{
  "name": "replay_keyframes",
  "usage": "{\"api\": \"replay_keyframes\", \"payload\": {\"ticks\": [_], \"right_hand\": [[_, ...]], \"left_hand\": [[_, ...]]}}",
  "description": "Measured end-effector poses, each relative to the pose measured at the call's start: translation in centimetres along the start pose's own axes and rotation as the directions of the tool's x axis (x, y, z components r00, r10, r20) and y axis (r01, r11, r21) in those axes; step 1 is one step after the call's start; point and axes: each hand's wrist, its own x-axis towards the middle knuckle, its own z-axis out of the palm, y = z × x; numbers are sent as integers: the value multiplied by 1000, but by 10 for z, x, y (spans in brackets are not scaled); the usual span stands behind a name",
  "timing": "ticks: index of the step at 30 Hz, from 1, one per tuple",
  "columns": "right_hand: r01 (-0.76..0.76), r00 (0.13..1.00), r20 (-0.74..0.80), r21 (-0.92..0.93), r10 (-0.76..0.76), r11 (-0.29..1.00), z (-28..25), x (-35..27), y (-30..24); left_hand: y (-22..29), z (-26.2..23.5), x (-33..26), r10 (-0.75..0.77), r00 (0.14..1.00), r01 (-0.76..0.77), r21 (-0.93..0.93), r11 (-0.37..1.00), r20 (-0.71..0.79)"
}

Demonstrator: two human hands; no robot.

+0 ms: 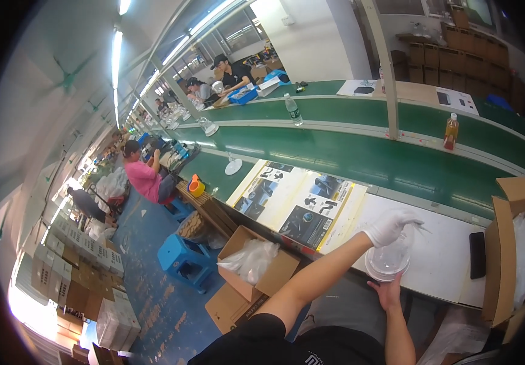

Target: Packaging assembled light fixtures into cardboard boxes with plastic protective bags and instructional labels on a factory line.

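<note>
My left hand (pixel 390 227), in a white glove, reaches over the top of a clear, dome-shaped plastic piece (pixel 390 258) with a round, rimmed base. Its fingers are drawn together near the dome's upper edge, with a thin pale tip beside them; whatever they pinch is too small to make out. My bare right hand (pixel 388 293) grips the near rim of the base from below. The clear piece is held over the front edge of a white board (pixel 442 258) on the bench.
A black oblong object (pixel 476 255) lies right of the board, beside an open carton (pixel 503 261) with plastic bags. Printed sheets (pixel 311 210) cover the bench leftward. A green conveyor (pixel 360 152) runs behind. Below left are another carton (pixel 256 264) and a blue stool (pixel 186 258). Several people work farther off.
</note>
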Motion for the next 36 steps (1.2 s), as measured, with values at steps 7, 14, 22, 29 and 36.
{"api": "replay_keyframes", "payload": {"ticks": [7,14,22,29,36], "right_hand": [[-25,995,-97,-169,9,985,8,-3,10],[-189,973,-174,-206,154,960,-4,0,39],[-35,982,-185,-355,-34,934,-22,36,73],[150,910,-309,-379,-278,913,-3,17,55],[-128,965,-260,-355,34,926,9,6,45]], "left_hand": [[0,18,11,25,998,-23,-40,999,58],[46,36,-27,34,997,-11,315,949,-66],[22,76,-145,-355,917,398,356,845,-182],[73,94,-83,-101,911,-239,712,660,399],[7,130,-72,-304,719,-570,781,256,625]]}}
